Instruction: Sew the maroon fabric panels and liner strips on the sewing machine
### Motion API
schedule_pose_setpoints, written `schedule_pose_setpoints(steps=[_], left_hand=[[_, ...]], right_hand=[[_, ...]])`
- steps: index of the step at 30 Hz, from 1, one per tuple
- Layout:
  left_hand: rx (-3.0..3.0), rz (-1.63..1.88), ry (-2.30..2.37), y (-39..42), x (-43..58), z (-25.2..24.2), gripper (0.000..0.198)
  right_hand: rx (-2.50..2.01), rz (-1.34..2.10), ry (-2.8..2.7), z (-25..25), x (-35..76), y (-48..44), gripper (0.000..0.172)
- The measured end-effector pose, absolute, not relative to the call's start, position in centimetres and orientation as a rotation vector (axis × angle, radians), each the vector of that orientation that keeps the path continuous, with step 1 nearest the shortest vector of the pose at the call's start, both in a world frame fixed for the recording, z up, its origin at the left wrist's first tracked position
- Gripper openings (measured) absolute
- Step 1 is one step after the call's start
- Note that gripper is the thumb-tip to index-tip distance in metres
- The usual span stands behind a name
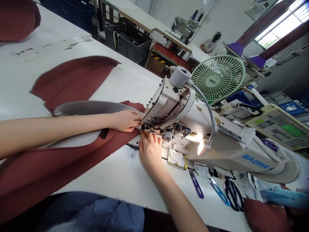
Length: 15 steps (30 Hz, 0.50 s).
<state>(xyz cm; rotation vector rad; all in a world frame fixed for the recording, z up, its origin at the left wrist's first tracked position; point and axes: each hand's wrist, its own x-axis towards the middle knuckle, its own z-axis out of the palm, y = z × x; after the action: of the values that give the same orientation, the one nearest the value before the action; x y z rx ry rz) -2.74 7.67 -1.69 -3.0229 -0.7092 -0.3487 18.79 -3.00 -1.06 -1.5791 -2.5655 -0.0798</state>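
A large piece of maroon fabric (79,162) with a grey lining (90,108) lies across the table and runs up to the head of a sewing machine (166,100). My left hand (126,120) is closed on this cloth just left of the needle area, knuckles up. A small black piece (103,133) shows at the cloth's edge below that wrist. My right hand (152,151) reaches up from below to the front of the machine's foot. Its fingers are bent and close together; machine parts partly hide the tips and whatever they grip.
A small tin (177,158) with white scraps sits beside the machine arm. Purple thread snips (196,183), blue snips (219,191) and black scissors (234,195) lie to the right. Behind stand a green fan (217,79), a control panel (281,127) and a black crate (130,43).
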Motion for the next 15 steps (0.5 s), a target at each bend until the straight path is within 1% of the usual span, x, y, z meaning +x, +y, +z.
schedule_pose_setpoints(steps=[4, 8, 10, 12, 13, 15], left_hand=[[-3.033, -0.338, -0.740, 7.3, -2.6, -1.8, 0.027], [-3.075, -0.305, -0.794, 5.8, -2.5, -0.6, 0.038], [-3.066, -0.317, -0.834, 4.7, -3.8, 1.1, 0.042], [-3.009, -0.345, -0.928, 3.7, -6.8, 3.5, 0.042], [-2.961, -0.369, -1.007, 3.3, -9.1, 4.8, 0.041], [-2.831, -0.409, -1.297, 2.7, -14.8, 7.0, 0.046]], right_hand=[[-1.571, -0.092, -2.551, -1.1, 18.8, -3.1, 0.039], [-1.522, -0.067, -2.539, -1.4, 19.0, -3.4, 0.039], [-1.495, -0.061, -2.527, -1.5, 19.3, -3.8, 0.041], [-1.449, -0.026, -2.509, -1.4, 19.5, -4.3, 0.041], [-1.398, 0.007, -2.507, -1.3, 19.5, -4.7, 0.042], [-1.226, 0.104, -2.535, -0.9, 19.3, -5.4, 0.045]])
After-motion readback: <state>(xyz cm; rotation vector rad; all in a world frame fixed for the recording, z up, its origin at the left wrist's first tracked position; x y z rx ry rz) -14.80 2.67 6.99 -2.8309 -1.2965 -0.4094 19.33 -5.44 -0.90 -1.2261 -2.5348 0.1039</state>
